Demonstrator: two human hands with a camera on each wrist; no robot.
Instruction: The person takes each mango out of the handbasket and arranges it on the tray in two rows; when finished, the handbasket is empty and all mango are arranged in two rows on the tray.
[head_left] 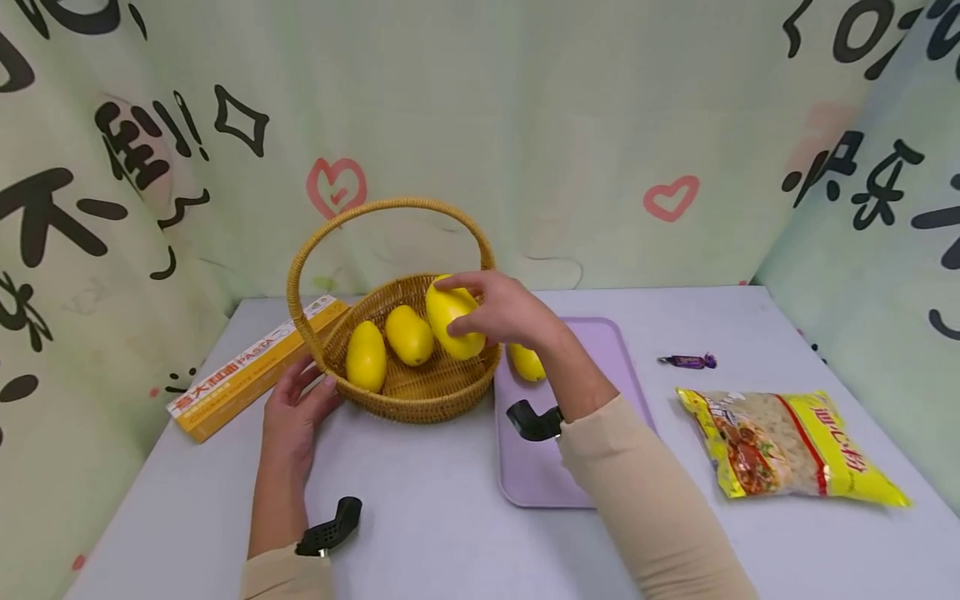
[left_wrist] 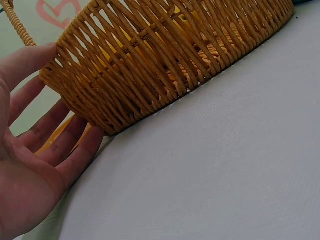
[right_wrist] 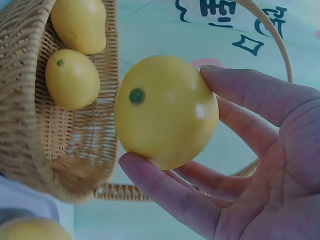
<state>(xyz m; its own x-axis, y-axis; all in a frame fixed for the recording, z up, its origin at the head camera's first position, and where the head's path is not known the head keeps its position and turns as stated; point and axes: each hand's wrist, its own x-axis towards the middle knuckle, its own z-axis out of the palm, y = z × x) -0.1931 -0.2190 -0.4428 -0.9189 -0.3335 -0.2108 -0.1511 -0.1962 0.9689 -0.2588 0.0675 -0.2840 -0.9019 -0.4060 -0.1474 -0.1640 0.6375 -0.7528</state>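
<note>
fingers [right_wrist: 175,192] of the right hand [head_left: 513,308] grip a yellow fruit [head_left: 444,312]; the left hand [head_left: 295,417], relaxed, touches the basket [head_left: 416,408].

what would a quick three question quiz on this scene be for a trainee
1. Not counting the held fruit in the right hand, how many yellow fruits lie in the basket?
2. True or false: the left hand grips the top of the handle's arch.
3. What lies on the purple tray: A the pasta box, B a single yellow fruit, C the wrapped candy?

Key: 1. Two. 2. False; it holds the basket's side. 3. B.
</note>
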